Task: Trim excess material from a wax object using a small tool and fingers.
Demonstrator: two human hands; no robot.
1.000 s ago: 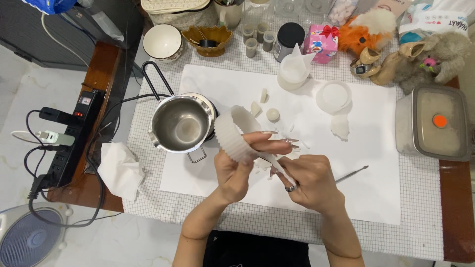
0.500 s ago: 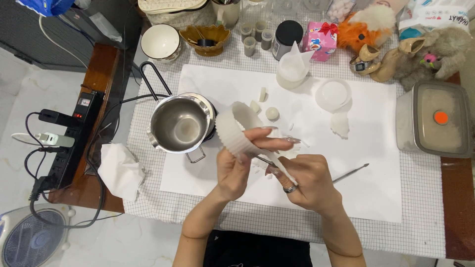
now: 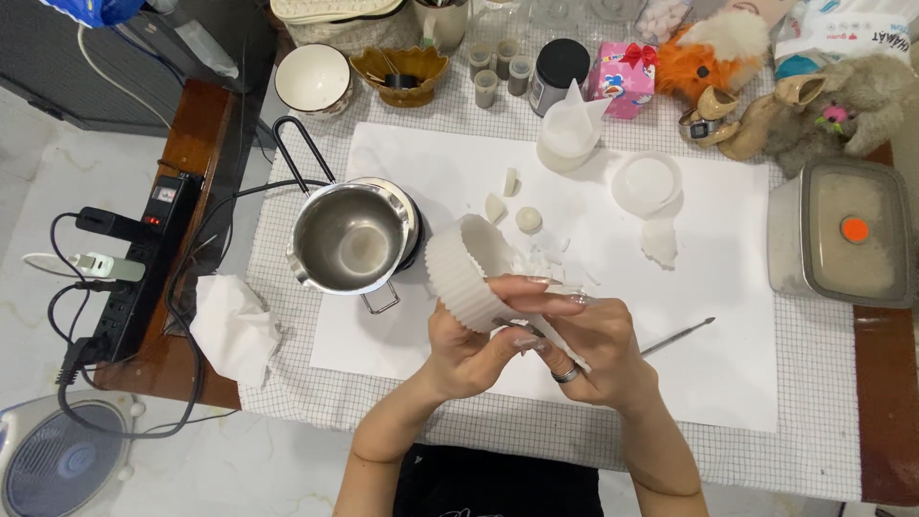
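Hands (image 3: pixel 536 335) grip ribbed mould (image 3: pixel 464 273) just beside steel pot (image 3: pixel 349 239).

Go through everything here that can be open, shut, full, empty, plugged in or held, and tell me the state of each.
Ridged white mould: held in the left hand, tipped on its side.
Right hand: fingers at the mould's rim.
Steel pot: upright, empty.
White bowl: upright, looks empty.
Grey box: lid shut.
Power strip: plugs in.
Black-lidded jar: capped.
Thin metal tool: lying on the paper, untouched.

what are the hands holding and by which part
Left hand grips a white fluted mould by its ribbed side wall; right hand pinches its rim.
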